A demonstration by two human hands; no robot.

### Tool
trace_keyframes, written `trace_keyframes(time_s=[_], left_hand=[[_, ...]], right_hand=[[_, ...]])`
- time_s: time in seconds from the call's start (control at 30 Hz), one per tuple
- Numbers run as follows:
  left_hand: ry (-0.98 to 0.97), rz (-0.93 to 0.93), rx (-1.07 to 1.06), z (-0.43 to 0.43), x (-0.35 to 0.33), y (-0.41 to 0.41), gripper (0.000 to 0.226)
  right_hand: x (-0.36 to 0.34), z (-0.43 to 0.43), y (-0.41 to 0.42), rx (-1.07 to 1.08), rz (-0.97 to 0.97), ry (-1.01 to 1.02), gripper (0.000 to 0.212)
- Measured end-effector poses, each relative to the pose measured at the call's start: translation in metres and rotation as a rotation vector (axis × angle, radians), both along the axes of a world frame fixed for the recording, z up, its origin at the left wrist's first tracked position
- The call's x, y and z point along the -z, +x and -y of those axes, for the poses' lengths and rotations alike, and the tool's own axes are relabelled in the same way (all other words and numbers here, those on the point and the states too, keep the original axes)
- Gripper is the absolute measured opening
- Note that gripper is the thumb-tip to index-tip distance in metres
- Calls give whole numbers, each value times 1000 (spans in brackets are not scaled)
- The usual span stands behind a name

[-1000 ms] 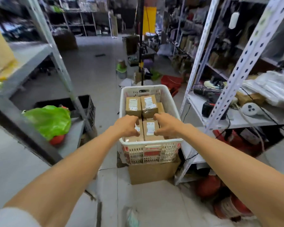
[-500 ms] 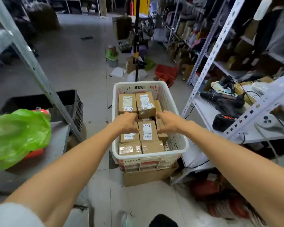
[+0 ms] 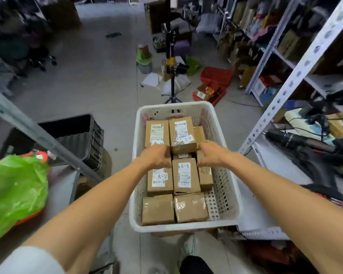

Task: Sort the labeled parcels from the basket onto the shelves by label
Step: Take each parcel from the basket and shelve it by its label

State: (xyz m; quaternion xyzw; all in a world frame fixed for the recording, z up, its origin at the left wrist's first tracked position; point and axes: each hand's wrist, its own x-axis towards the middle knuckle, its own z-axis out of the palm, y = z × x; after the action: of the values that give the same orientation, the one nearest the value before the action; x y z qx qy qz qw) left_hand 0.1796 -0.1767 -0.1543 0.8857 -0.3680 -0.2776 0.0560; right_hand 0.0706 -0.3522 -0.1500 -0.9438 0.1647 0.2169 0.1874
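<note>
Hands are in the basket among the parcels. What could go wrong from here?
1. The left hand covers part of the label on the far-left parcel, so it may get misread and shelved wrong.
2. The A-1 parcel sits tight against the A-2 parcel; it would be easy to lift the wrong one.
3. The right hand reaches beside the taped parcel, which lies tilted on others, so a nudge might shift it. The white basket rests on a box, so a hard pull could tip it.
</note>
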Motion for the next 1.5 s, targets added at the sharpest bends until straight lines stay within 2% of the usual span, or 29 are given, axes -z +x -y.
trace_keyframes(time_s=[0.17,0.33,0.47,0.67,0.8,0.87,0.93,1.0,1.07,1.2,1.23,1.33,1.43,1.5], left_hand=[[45,-26,-12,36,16,21,42],[99,-43,-11,53,36,43,42],[96,-54,2,71,59,72,47],[54,-131,-38,102,109,127,53],[-9,-223,-93,131,149,156,61],[-11,-260,-106,145,170,164,59],[10,-263,-123,156,189,168,46],[38,-218,-186,163,206,169,39],[55,-181,-273,169,222,167,41],[139,-209,-431,188,239,158,67],[152,-231,-468,191,240,158,67],[110,-388,-629,197,234,171,57],[47,-555,-775,192,231,173,77],[21,-543,-840,191,228,166,84]], right_hand=[[9,31,44,-21,42,80,43],[34,47,70,-14,6,103,56],[57,67,91,15,-33,97,50],[110,92,129,54,-145,104,54],[155,111,163,108,-116,107,58],[176,117,174,154,-116,89,60],[199,125,182,213,-129,74,63],[222,130,191,282,-120,82,70],[239,131,197,374,-93,157,77],[262,131,199,529,-62,320,103],[264,131,199,550,-50,361,103],[270,137,199,739,1,526,84],[273,134,193,824,38,574,79],[272,130,188,849,50,576,78]])
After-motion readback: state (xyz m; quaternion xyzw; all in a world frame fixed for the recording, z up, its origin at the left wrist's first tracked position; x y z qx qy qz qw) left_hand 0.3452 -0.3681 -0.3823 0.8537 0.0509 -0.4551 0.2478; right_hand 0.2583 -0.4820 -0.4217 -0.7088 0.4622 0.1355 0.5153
